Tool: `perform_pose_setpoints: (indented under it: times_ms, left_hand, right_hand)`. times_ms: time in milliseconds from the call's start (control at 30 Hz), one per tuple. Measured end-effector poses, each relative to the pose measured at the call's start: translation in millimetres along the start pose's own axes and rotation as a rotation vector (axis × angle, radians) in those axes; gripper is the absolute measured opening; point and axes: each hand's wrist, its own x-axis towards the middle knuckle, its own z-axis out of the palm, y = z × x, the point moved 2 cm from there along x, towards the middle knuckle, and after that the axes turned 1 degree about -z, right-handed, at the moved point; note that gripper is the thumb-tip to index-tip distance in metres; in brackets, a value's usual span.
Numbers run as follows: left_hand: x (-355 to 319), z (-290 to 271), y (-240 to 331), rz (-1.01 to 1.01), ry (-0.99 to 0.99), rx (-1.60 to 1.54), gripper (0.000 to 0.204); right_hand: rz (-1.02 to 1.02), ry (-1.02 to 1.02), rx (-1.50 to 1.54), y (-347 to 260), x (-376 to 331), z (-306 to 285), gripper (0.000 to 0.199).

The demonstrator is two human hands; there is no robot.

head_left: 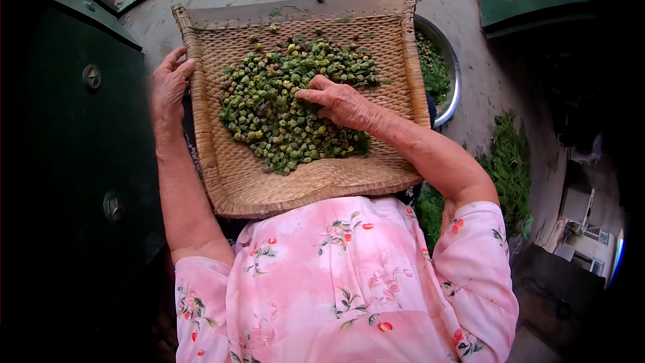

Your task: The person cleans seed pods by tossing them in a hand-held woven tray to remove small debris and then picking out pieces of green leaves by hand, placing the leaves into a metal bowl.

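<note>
Two bare hands work at a woven tray (316, 185) that rests on the person's lap, seen from above. The left hand (169, 84) grips the tray's left rim, fingers curled over the raised woven edge near the far left corner. The right hand (339, 102) lies palm down on a heap of small green and yellowish pods (282, 104), fingers loosely spread and pointing left, pressing on the pile rather than closing around anything. Whether any pods are pinched under the fingers cannot be told.

The pods fill the middle of the tray, from near the far edge toward the near edge, with a few brownish ones mixed in. A few stray pods lie alone by the far edge. The tray's near edge is bare weave and touches the person's pink flowered blouse (349, 282), whose short sleeves show at both arms.

Beyond the tray's right rim, a round metal bowl (455, 67) sits on the concrete ground (484, 74), partly hidden by the tray, with green leafy scraps inside. More green plant matter (510, 168) lies heaped on the ground to the right of the right forearm. Dark green door panels (87, 128) stand at the left.
</note>
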Motion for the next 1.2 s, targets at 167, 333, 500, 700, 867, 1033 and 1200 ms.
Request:
perform_pose_setpoints:
  times_ms: [167, 333, 500, 700, 867, 1033, 1200]
  left_hand:
    - [2.7, -1.6, -3.5, -0.006, 0.031, 0.005, 0.043]
    - [2.9, -3.7, -5.6, -0.005, -0.008, -0.011, 0.044]
    - [5.3, -2.5, -6.6, -0.001, -0.001, -0.015, 0.044]
    - [4.2, -4.7, -7.5, 0.001, 0.002, -0.009, 0.044]
    - [1.6, 0.1, -1.5, 0.02, 0.005, 0.027, 0.043]
    - [0.9, -2.1, -1.2, 0.01, -0.008, 0.004, 0.043]
    - [-2.6, -0.4, -0.2, 0.006, -0.001, -0.013, 0.044]
  right_hand:
    - [0.019, 0.176, 0.107, 19.8, 8.8, 5.3, 0.032]
    - [0.446, 0.231, 0.554, 5.5, 1.1, -45.5, 0.023]
    - [0.309, 0.146, 0.06, 39.3, -21.7, -41.5, 0.025]
    - [0.311, -0.083, -0.041, 17.8, -30.7, -30.8, 0.045]
    - [0.342, -0.102, -0.048, 23.1, -30.8, -23.8, 0.048]
    - [0.258, 0.114, 0.196, 52.4, -29.1, -34.4, 0.019]
    - [0.644, 0.205, 0.677, 35.5, -34.4, -60.5, 0.015]
